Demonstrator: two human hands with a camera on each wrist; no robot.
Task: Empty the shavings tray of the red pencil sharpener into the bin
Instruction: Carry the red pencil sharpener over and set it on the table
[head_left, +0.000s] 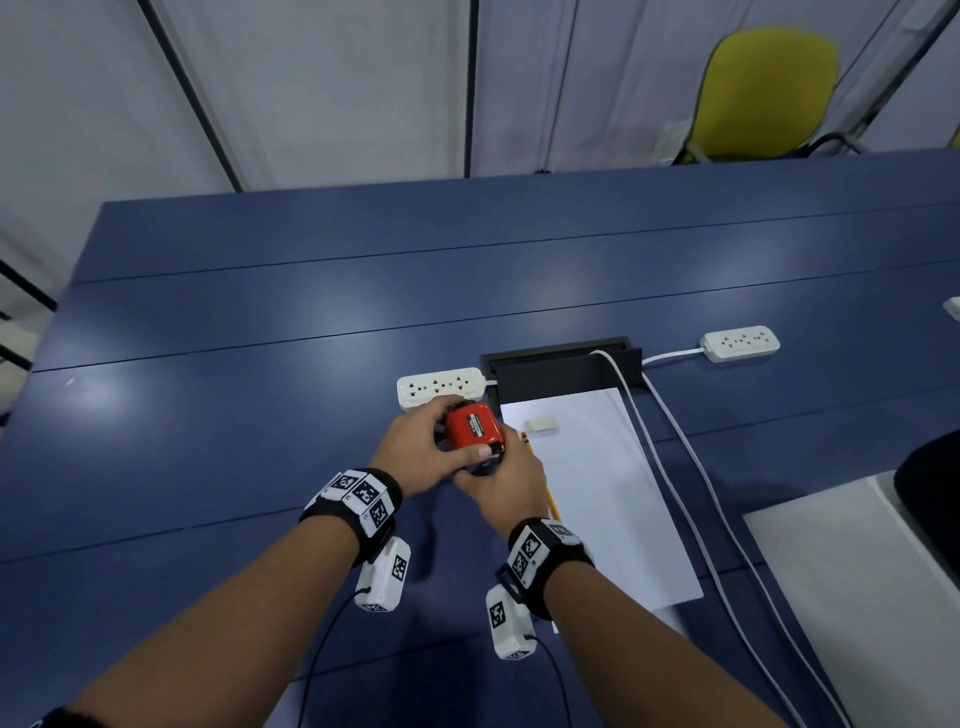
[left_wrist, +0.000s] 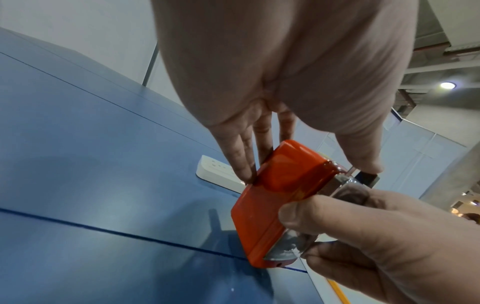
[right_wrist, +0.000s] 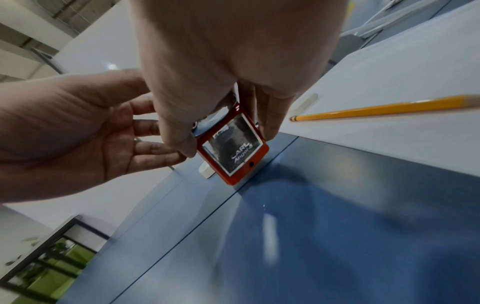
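Both hands on the boxy red plastic pencil sharpener (head_left: 474, 427), on the dark blue table (head_left: 260, 364) just in front of a white power strip (head_left: 440, 386).

Left hand (head_left: 423, 449): fingers straight against the far side, thumb over the top edge, steadying the body. Right hand (head_left: 503, 486): thumb and fingers pinch the clear smoky shavings tray (right_wrist: 232, 148) at the front face; can't tell if the tray is pulled out at all. Sharpener is tipped, one bottom edge on the table. Just right of it: white paper sheet (head_left: 597, 493) with a yellow pencil (right_wrist: 384, 109) and a small pale eraser (head_left: 541, 425) on it. Two white cables (head_left: 675, 467) run past the sheet's right edge. Second power strip (head_left: 740, 342) and yellow chair (head_left: 769, 93) well beyond.
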